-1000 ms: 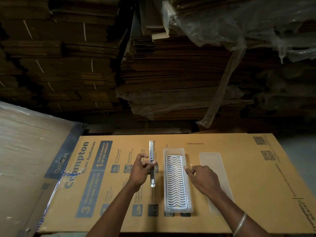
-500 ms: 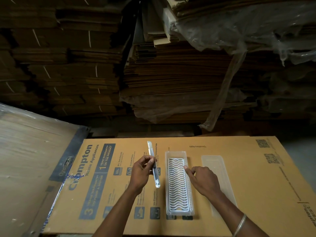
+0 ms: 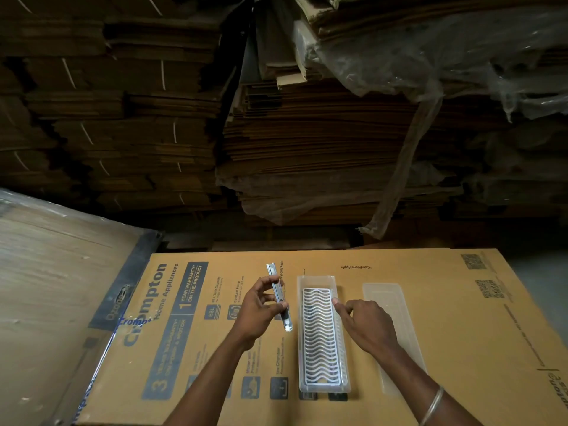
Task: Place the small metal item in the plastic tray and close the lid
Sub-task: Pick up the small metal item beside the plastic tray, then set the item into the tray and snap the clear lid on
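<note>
A long clear plastic tray (image 3: 345, 358) with a white wavy insert (image 3: 319, 336) lies on a printed cardboard box (image 3: 455, 321). My left hand (image 3: 256, 312) pinches a slim metal strip (image 3: 278, 295) just left of the tray, held above the box and tilted. My right hand (image 3: 367, 325) rests at the tray's right rim, fingertips touching its edge. The clear lid (image 3: 390, 298) lies flat to the right of the tray, partly hidden under my right hand and forearm.
Tall stacks of flattened cardboard (image 3: 307, 142) rise close behind the box, some draped in plastic sheeting (image 3: 430, 56). A wrapped cardboard bundle (image 3: 55, 287) slopes up on the left. The box's right edge drops to a grey floor (image 3: 541, 278).
The left hand has swung the metal strip's near end toward the tray. The right hand stays at the tray's rim.
</note>
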